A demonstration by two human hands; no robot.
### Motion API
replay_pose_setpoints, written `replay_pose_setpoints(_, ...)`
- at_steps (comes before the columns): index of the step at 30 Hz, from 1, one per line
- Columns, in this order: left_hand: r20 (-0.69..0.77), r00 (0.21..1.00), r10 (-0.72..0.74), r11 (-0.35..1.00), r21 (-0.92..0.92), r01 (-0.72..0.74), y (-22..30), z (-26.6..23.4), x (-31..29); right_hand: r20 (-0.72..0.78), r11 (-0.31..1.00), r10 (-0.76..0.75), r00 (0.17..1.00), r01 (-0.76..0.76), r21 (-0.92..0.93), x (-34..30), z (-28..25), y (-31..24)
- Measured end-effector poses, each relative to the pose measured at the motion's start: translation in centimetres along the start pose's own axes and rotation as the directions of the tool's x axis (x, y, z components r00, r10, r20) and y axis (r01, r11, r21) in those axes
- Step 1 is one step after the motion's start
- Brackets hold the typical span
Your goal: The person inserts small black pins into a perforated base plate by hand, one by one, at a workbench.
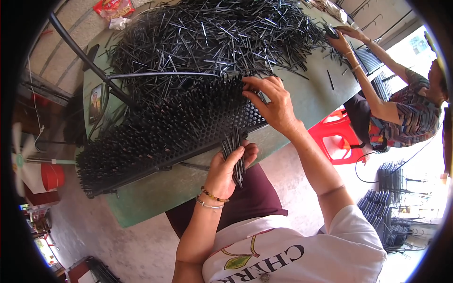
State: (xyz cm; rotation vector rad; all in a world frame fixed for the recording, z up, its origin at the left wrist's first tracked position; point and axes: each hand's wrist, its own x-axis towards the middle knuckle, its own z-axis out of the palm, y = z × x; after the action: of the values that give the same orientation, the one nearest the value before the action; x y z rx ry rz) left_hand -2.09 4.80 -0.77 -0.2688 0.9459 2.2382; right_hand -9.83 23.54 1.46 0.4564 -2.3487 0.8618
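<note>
My left hand point(224, 170) is closed around a bundle of thin black sticks point(232, 150), held just in front of a long black perforated rack point(207, 134). Many similar sticks point(155, 120) stand upright in the rack's holes, densest toward the left. At the rack's right end, my right hand point(273, 101) has its thumb and forefinger closing on a black stick among the standing ones; the fingertips partly cover it. Bare holes point(252, 113) show beneath that hand and along the near edge.
A large heap of loose black sticks point(212, 37) covers the far part of the green table point(151, 195). A curved metal bar point(160, 74) crosses above the rack. A phone point(96, 101) lies at left. Another person point(401, 111) handles sticks at the right, near a red stool point(332, 137).
</note>
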Motion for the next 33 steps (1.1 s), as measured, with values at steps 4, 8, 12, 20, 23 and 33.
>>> replay_pose_setpoints(4,-0.019,1.000,-0.006,1.000,0.029,0.006,-0.4,-0.6,0.0,-0.029,0.995,-0.088,0.996,0.087,-0.044,-0.3,0.5,0.1)
replay_pose_setpoints(8,0.020,1.000,0.015,0.999,0.040,-0.016,-0.3,-0.8,-0.3,-0.053,0.986,-0.132,0.990,0.125,-0.113,-0.5,0.1,-0.9)
replay_pose_setpoints(12,0.034,0.995,0.089,0.993,0.079,-0.091,0.3,-0.5,-1.0,0.153,0.925,0.238,0.959,-0.272,0.266,-1.9,-0.6,-4.3)
replay_pose_setpoints(20,0.011,0.991,0.136,0.983,0.125,-0.136,0.2,-0.7,-1.7,0.704,0.426,0.481,0.522,-0.841,0.333,-2.4,-1.3,-5.8)
replay_pose_setpoints(23,-0.055,0.994,0.091,0.993,0.086,-0.086,0.2,-1.3,-1.8,0.602,0.467,0.469,0.646,-0.760,0.452,-1.9,-1.2,-5.6)
replay_pose_setpoints(33,-0.087,0.996,0.026,0.999,0.047,-0.022,0.0,-1.6,-1.6,0.149,0.753,0.286,0.947,-0.318,0.575,1.5,2.4,-3.9)
